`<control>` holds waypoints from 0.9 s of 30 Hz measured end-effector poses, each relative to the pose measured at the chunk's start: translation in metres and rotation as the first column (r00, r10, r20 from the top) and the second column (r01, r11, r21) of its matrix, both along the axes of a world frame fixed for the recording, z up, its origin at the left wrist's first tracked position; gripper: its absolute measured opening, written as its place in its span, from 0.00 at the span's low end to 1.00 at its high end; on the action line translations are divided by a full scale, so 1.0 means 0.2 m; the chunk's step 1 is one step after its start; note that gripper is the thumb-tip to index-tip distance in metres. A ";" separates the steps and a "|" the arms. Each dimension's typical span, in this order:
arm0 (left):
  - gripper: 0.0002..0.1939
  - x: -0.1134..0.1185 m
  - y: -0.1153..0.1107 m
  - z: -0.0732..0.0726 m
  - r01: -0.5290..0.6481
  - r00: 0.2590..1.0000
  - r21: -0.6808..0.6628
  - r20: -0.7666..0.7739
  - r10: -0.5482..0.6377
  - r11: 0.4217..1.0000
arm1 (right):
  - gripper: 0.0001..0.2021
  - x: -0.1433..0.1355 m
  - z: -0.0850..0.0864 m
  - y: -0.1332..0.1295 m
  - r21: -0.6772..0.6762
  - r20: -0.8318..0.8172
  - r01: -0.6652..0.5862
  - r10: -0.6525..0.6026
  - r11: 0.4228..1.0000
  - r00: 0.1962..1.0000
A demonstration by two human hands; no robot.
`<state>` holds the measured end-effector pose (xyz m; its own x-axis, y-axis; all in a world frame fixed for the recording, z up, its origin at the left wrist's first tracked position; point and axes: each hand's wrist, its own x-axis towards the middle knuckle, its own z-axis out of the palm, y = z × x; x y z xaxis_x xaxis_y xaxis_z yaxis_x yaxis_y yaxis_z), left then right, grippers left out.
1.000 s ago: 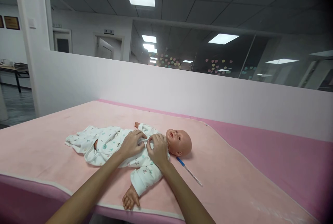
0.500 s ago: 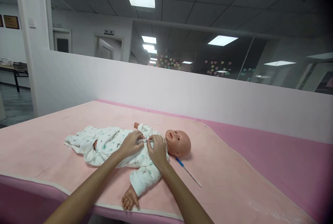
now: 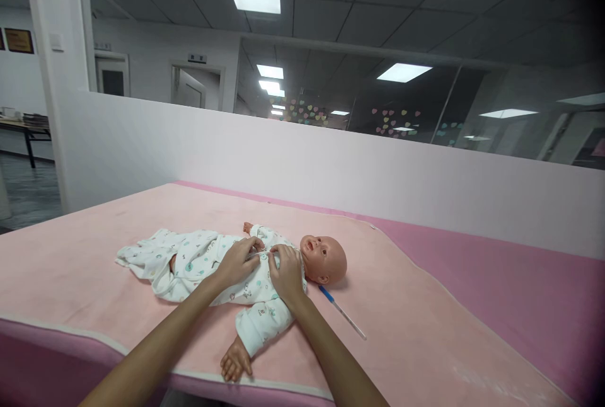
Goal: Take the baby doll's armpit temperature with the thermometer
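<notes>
A baby doll (image 3: 326, 261) lies on its back, its head to the right, dressed in a white printed baby gown (image 3: 262, 325). My left hand (image 3: 240, 261) is over the doll's chest, its fingers closed in a pinch on a thin white tie string (image 3: 255, 254). Just to the right, my right hand (image 3: 285, 270) rests on the upper chest near the neck, thumb and fingers pinched at the other end of the string. The fingertips partly hide the string. One doll arm reaches toward me, its palm up.
A pink padded mat (image 3: 425, 331) covers the table. Beside the doll's head lies a thin clear stick with a blue end (image 3: 343, 312). Behind the table runs a low white wall (image 3: 331, 161) with glass above it.
My hands have barely moved; the right fingertips sit slightly farther from the left. The string between them looks less bunched. The doll lies as before.
</notes>
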<state>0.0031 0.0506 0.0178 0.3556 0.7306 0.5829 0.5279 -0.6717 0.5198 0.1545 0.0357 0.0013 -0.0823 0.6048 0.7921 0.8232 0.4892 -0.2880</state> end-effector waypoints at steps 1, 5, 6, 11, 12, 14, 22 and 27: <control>0.11 0.00 -0.01 0.00 -0.007 1.000 0.029 -0.018 0.008 1.000 | 0.05 0.00 0.00 0.00 0.007 -0.006 0.008 -0.008 1.000 1.000; 0.12 0.01 -0.03 0.01 -0.046 0.993 0.150 -0.103 0.062 0.988 | 0.07 0.00 0.00 0.00 0.038 -0.020 0.019 -0.018 0.999 1.000; 0.12 0.01 -0.03 0.01 -0.058 0.990 0.167 -0.114 0.078 0.984 | 0.08 0.00 0.00 -0.01 0.049 -0.011 0.007 -0.006 0.999 1.000; 0.10 -0.03 -0.02 0.03 -0.052 0.978 0.185 -0.187 0.087 0.981 | 0.07 0.00 0.03 -0.03 0.066 0.122 -0.145 0.136 0.987 0.983; 0.10 -0.05 -0.02 0.03 -0.027 0.977 0.176 -0.203 0.063 0.984 | 0.07 0.00 0.03 -0.03 0.048 0.141 -0.167 0.159 0.985 0.977; 0.11 -0.10 -0.01 0.04 0.038 0.975 0.151 -0.224 -0.003 0.988 | 0.07 0.01 0.03 -0.03 0.009 0.163 -0.184 0.180 0.983 0.970; 0.18 -0.32 -0.02 0.01 0.036 0.983 0.042 -0.181 -0.028 0.999 | 0.08 -0.03 0.05 -0.02 -0.010 0.220 -0.248 0.245 0.969 0.944; 0.16 -0.33 -0.03 -0.01 0.030 0.977 0.067 -0.211 -0.015 0.997 | 0.05 -0.09 0.05 -0.02 -0.051 0.217 -0.237 0.242 0.970 0.946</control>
<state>-0.0621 0.0438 0.0167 0.4913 0.6812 0.5428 0.6046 -0.7153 0.3504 0.1375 0.0318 0.0114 -0.3976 0.5641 0.7237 0.7267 0.6751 -0.1270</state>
